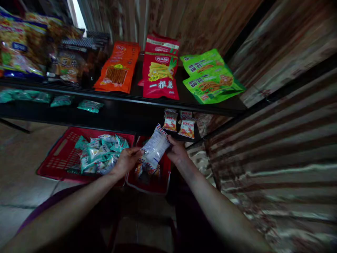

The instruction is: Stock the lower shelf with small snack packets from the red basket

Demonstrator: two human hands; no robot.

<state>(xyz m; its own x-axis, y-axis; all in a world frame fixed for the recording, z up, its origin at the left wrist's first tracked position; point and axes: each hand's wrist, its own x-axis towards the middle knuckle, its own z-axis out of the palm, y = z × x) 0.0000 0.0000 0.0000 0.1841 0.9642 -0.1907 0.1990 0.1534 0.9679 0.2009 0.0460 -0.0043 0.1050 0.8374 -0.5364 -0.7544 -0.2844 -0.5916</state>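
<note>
I hold a white snack packet with a red and blue edge between both hands, just above a small red basket on the floor. My left hand grips its lower left end. My right hand grips its upper right side. Small orange packets lie in the basket under the white packet. Two more orange packets stand on the lower shelf just beyond my right hand.
A larger red basket holds several teal packets at left. The upper black shelf carries orange, red and green snack bags. Teal packets lie on the lower shelf. A corrugated wall stands at right.
</note>
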